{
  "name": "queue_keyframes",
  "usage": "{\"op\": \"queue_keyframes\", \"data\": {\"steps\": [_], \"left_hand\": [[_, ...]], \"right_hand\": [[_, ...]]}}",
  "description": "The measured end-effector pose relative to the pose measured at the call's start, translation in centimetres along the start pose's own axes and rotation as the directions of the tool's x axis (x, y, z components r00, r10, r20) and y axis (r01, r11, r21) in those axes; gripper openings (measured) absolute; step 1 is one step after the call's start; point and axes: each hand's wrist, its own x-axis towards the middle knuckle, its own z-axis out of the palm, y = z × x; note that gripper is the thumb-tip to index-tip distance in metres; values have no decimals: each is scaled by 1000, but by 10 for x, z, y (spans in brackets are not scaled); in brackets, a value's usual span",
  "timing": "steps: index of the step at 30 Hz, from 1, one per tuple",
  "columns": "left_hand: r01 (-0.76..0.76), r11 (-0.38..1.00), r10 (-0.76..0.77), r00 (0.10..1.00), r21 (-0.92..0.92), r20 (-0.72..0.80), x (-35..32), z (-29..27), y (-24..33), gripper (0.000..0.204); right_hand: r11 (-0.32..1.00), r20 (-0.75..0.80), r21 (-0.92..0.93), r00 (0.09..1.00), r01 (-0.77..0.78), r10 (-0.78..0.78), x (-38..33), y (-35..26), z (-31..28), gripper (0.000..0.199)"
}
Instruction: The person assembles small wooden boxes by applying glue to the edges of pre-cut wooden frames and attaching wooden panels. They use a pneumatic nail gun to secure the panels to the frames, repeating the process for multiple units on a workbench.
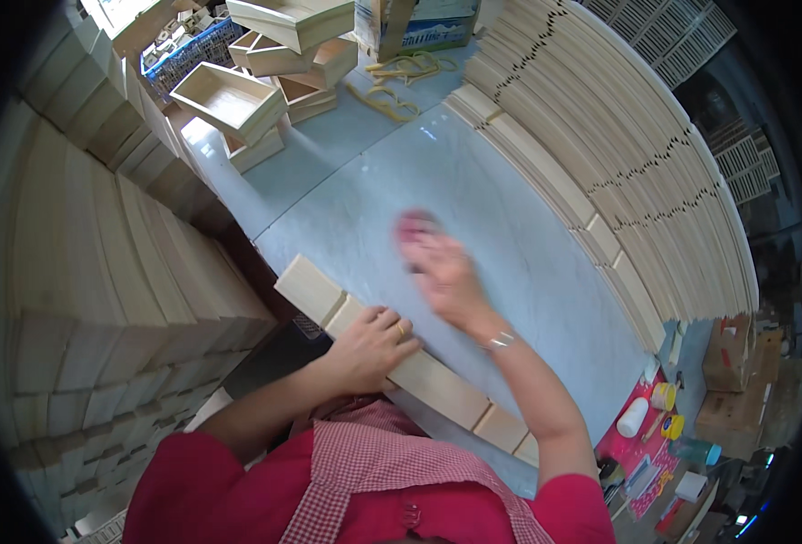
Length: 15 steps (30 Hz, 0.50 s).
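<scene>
A long pale wooden board point(437, 386) with grooves cut across it lies along the near edge of the table, slanting down to the right. My left hand point(376, 344) lies over the board, its fingers curled across the top and a ring on one of them. Farther out, over the middle of the table, my right hand point(449, 276) grips a small dark-red thing point(415, 226). Motion smears it, so its kind does not show. It is at or just above the grey-white tabletop point(347, 213).
Tall stacks of wooden boards stand at left point(102, 245) and along the right side point(591, 109). Open wooden boxes point(229, 98) pile up at the far left, beside a blue crate point(197, 54). Yellow straps point(392, 100) lie at the back. Bottles and tools point(633, 417) crowd the lower right.
</scene>
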Motion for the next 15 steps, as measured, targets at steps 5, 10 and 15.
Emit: {"op": "queue_keyframes", "data": {"steps": [5, 10, 15], "left_hand": [[-3, 1000, 4, 998, -22, 64, 3, -9, -2, 68], [-5, 1000, 5, 1000, 28, 15, -9, 7, -7, 43], [-28, 1000, 27, 998, -14, -62, -2, 13, -11, 29]], "right_hand": [[990, 18, 66, 992, 125, -126, 134, 48, 71, 32], [896, -99, -380, 974, -228, 206, 145, 119, 33, 24], [852, -288, -441, 944, -283, 164, 197, 164, 66, 26]]}}
